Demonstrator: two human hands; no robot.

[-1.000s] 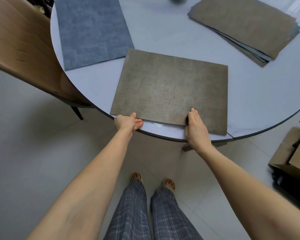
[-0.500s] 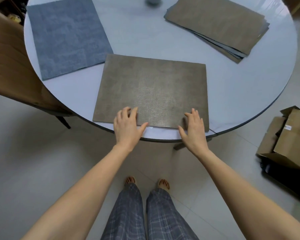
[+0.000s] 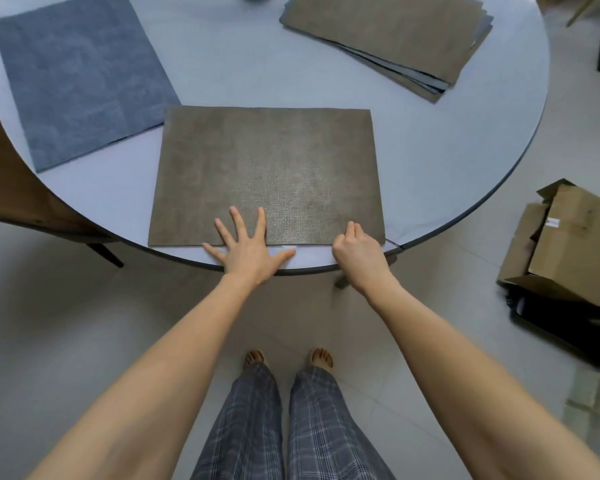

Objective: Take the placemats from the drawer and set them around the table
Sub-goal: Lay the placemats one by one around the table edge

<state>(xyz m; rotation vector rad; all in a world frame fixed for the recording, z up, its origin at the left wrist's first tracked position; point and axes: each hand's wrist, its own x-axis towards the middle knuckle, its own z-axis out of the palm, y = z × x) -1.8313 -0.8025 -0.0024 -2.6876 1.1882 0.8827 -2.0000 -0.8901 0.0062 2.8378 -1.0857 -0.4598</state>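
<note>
While the left hand (image 3: pixel 248 252) presses flat and the right hand (image 3: pixel 357 249) pinches its near edge, the brown placemat (image 3: pixel 267 168) looks thin, light and bendable, best lifted by an edge off the bench (image 3: pixel 447 140).

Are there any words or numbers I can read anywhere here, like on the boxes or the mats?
No text can be read.
White label on the brown cardboard box on the floor: too small and blurred to read.
Brown woven placemat, blue-grey placemat and the stack of brown placemats on the round white table: no print.

Left hand (image 3: pixel 248 249) splayed, right hand (image 3: pixel 359 249) curled
</note>
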